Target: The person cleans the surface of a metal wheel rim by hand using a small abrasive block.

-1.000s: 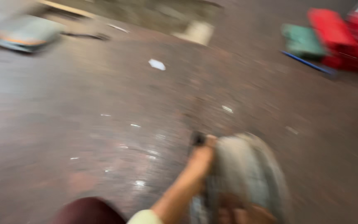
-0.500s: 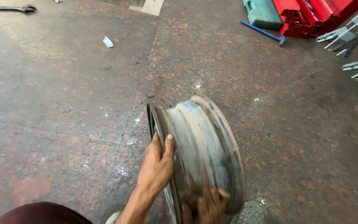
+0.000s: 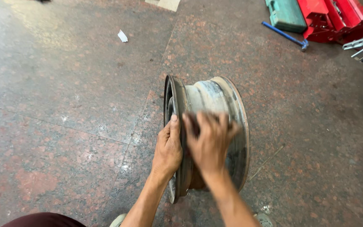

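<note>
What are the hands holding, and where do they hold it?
A bare metal wheel rim, standing on edge. The left hand grips its near edge; the blurred right hand rests on its barrel.

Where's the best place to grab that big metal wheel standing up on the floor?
Probably the top of the wheel rim, reaching down from above. It stands upright on edge, so its two raised lips face up. The left hand rests on the left lip; the right hand lies across the barrel.
</note>
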